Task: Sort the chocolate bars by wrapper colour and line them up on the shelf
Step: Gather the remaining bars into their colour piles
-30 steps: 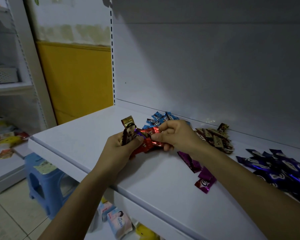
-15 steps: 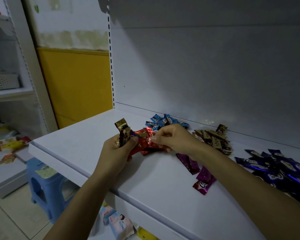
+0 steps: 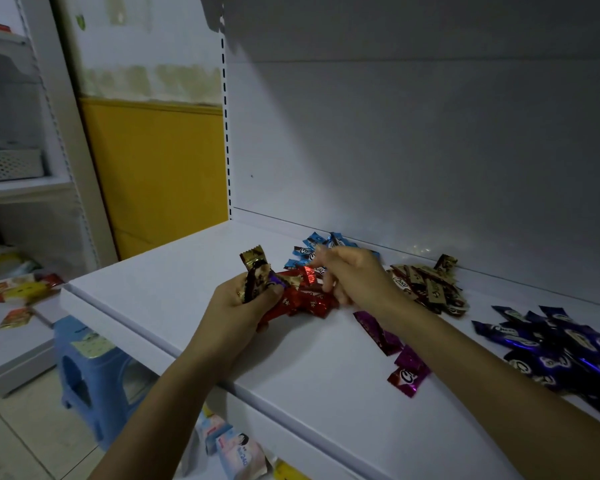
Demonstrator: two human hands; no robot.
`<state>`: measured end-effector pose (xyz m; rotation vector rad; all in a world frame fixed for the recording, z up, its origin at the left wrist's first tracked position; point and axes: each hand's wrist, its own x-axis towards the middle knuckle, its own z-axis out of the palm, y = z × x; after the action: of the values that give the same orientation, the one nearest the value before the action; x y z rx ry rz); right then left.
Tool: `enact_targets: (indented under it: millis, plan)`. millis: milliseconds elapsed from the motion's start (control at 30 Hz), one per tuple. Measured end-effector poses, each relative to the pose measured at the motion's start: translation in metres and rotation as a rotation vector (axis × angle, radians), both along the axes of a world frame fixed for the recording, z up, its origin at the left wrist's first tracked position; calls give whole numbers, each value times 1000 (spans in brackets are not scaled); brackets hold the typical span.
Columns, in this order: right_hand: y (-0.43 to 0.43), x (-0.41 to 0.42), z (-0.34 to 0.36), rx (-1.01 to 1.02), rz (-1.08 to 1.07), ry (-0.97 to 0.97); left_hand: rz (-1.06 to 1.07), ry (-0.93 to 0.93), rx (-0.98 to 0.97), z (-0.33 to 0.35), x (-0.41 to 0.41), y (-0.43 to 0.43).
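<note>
My left hand [image 3: 238, 306] grips a mixed bunch of chocolate bars [image 3: 257, 275] over the white shelf [image 3: 153, 282]; gold-brown, purple and red wrappers stick out of it. My right hand [image 3: 354, 275] is just right of it, blurred, with curled fingers pinching the end of a red bar [image 3: 307, 276]. More red bars [image 3: 305, 304] lie under both hands. On the shelf lie sorted heaps: blue bars [image 3: 309, 249] at the back, gold-brown bars [image 3: 426, 285], magenta bars [image 3: 378, 332] and dark purple bars [image 3: 561, 348] at the right.
The shelf's back panel [image 3: 395, 150] rises right behind the heaps. A blue plastic stool [image 3: 90, 365] stands on the floor at the left. Packets [image 3: 232, 448] lie on a lower shelf under the front edge. Another rack with goods [image 3: 18, 289] stands at far left.
My right hand has drawn up and to the right, away from the bunch, towards the blue heap. My left hand has stayed put with its bunch.
</note>
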<state>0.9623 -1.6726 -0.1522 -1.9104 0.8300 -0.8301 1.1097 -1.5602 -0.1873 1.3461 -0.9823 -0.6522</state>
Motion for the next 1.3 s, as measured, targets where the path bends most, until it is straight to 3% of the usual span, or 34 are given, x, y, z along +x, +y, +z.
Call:
enact_targets:
  millis: [100,267,433,567,667,733,867,1167,1233,1300]
  plan:
    - [4,1,2,72,70,0,-43,-13,-4,0,0,1]
    - [-4,-3,3,67,-130,-132,-71,-1,-23,1,0,2]
    - [-2,-5,1,-77,-144,17,-89,-9,-36,2,-1,3]
    - [15,4,14,-36,112,-101,-121,-86,-35,1,0,2]
    - [25,11,17,-62,322,-16,-131,-116,-62,2,-2,3]
    - [27,12,16,-72,332,-16,-149,-123,-76,3,-3,4]
    - [23,8,15,74,293,-131,-178,-215,-50,4,-6,5]
    - [-1,2,13,449,-65,-388,-125,-178,2,6,-8,6]
    - [-12,-5,13,378,-214,-353,-120,-169,4,7,-9,6]
    - [-29,-22,12,31,-372,-106,-116,-166,4,7,-9,5]
